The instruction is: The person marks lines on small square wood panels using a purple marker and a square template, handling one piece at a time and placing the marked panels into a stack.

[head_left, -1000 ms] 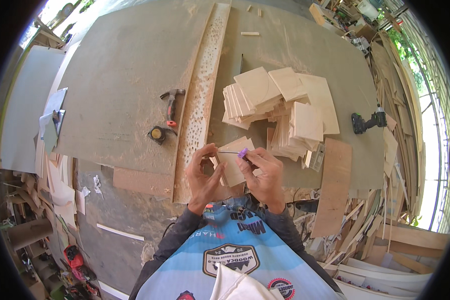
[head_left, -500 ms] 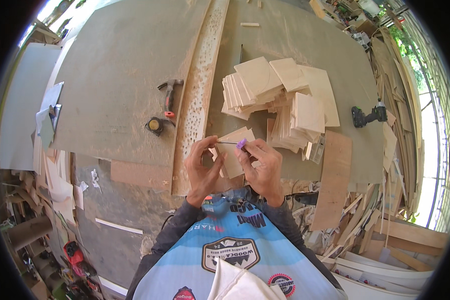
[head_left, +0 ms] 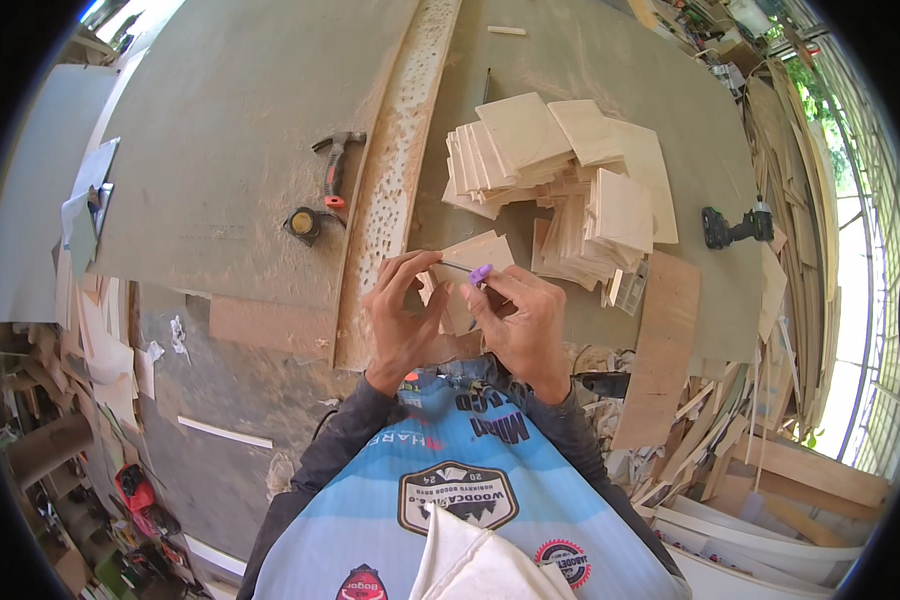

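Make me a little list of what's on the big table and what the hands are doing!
Left hand: left hand pinches the thin dark end of a small purple-handled tool.
Right hand: right hand grips the tool's purple handle.
Under the hands: small pale square wooden piece on the grey workbench board.
Behind: messy pile of pale square plywood tiles.
Left of pile: long pitted wooden plank, red-handled hammer, round black tape measure.
Right edge: black cordless drill.
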The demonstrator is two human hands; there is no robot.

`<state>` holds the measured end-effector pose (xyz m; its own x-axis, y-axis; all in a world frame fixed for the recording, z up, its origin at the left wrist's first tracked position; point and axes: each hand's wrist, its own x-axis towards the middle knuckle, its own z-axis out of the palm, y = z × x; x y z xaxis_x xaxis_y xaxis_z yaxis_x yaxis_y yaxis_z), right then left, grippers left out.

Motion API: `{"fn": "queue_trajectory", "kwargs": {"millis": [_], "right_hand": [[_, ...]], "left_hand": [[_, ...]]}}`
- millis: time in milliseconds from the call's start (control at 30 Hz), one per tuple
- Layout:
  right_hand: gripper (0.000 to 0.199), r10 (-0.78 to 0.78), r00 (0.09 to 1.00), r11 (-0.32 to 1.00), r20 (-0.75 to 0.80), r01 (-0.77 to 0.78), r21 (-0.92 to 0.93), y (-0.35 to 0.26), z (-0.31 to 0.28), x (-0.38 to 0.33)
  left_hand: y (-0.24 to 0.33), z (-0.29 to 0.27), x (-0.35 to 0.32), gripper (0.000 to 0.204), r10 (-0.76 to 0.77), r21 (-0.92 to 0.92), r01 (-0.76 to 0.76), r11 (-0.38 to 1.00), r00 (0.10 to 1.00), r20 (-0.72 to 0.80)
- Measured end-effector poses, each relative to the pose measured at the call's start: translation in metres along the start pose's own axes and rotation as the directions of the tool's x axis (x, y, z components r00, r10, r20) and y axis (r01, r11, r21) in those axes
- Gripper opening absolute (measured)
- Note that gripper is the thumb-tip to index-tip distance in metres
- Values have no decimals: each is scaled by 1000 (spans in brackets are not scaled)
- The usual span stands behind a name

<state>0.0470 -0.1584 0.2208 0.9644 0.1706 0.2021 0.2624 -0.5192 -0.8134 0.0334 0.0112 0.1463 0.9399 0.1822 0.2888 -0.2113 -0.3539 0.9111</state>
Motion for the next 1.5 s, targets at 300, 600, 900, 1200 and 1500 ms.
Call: {"fn": "queue_trajectory", "kwargs": {"millis": [300,600,900,1200,1500], "right_hand": [[18,29,993,999,-110,-24,48,0,0,-8],[16,-2,996,999,-88,-1,-35,-6,4,-14],[17,-27,995,992,-95,15,-125,-6,7,-11],[15,-33,996,992,-84,22,-121,-10,9,-11],[7,-125,989,969,-75,105,-223,-14,14,-11]], "left_hand": [[-7,7,-7,55,4,-36,-7,999,996,-89],[-14,10,-7,55,19,-85,-28,996,994,-109],[-9,8,-4,50,0,-72,-6,997,996,-85],[-8,7,-4,50,-13,-76,7,997,997,-79],[-6,6,-4,49,0,-53,-4,999,997,-79]]}}
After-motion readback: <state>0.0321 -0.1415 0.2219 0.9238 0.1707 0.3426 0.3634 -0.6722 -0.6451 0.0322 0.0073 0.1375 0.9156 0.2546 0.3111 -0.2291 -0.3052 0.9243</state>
